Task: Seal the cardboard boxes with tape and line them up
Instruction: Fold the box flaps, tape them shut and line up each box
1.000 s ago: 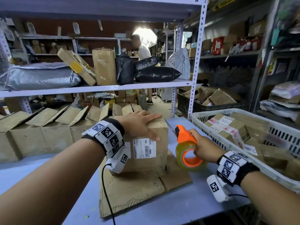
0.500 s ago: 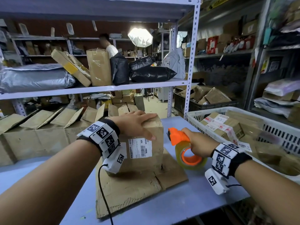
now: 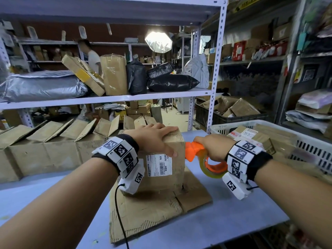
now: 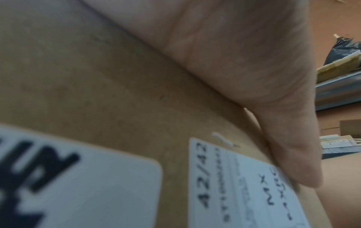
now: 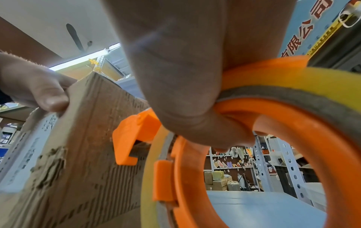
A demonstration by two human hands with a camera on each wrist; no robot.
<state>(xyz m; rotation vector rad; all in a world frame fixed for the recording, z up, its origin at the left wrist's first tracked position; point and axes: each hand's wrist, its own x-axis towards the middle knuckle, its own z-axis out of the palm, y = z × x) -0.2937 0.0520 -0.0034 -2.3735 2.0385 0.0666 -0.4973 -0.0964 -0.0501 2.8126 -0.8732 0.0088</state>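
Note:
A brown cardboard box [image 3: 161,169] with a white label [image 4: 244,192] stands on a flat cardboard sheet [image 3: 152,211] on the blue table. My left hand [image 3: 154,139] lies flat on its top, fingers straight, thumb down the near face. My right hand [image 3: 211,148] grips an orange tape dispenser [image 3: 204,159] holding a yellowish tape roll [image 5: 293,123]. The dispenser's orange head [image 5: 129,143] touches the box's right side [image 5: 87,138].
A row of open-flapped cardboard boxes [image 3: 50,141] lines the table's back left. A white plastic basket [image 3: 305,146] with packed boxes sits at the right. Shelving posts [image 3: 215,69] stand behind. A person [image 3: 93,56] stands far back among the shelves.
My right hand has brought the tape dispenser leftward until its head meets the box's right side. The left hand has stayed on the box top.

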